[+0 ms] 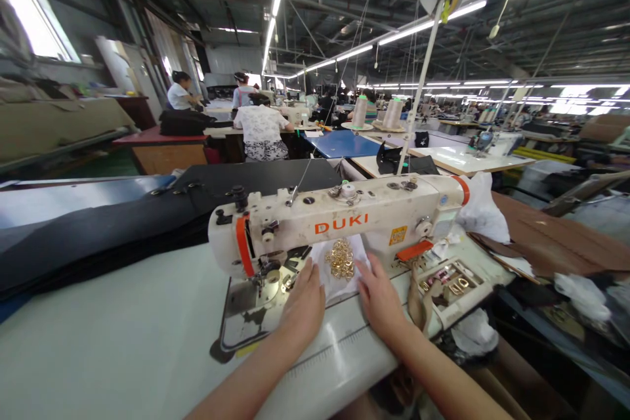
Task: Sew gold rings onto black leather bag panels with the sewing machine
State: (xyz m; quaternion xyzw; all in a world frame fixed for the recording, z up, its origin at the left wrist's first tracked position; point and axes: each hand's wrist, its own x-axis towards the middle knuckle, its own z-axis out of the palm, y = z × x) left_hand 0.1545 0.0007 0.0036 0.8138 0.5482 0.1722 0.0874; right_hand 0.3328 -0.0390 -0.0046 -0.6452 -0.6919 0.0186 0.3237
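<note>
A heap of small gold-coloured metal rings or buckles [340,260] lies on a white sheet or bag [321,264] under the arm of the white sewing machine [295,226]. My left hand [304,302] rests at the left edge of the white sheet, fingers stretched forward next to the needle plate [251,312]. On the opposite edge is my right hand [380,295], its fingers apart and touching the sheet. The heap sits between both hands, and neither has metal pieces visible in it. Some of the fingertips are partly hidden.
A parts tray [450,289] with metal rings stands at the right, beside a beige strap [418,295]. Dark material [113,236] is stacked at the left. Brown sheets [566,233] lie at the far right. A thread stand [418,92] rises behind the machine; co-workers sit beyond.
</note>
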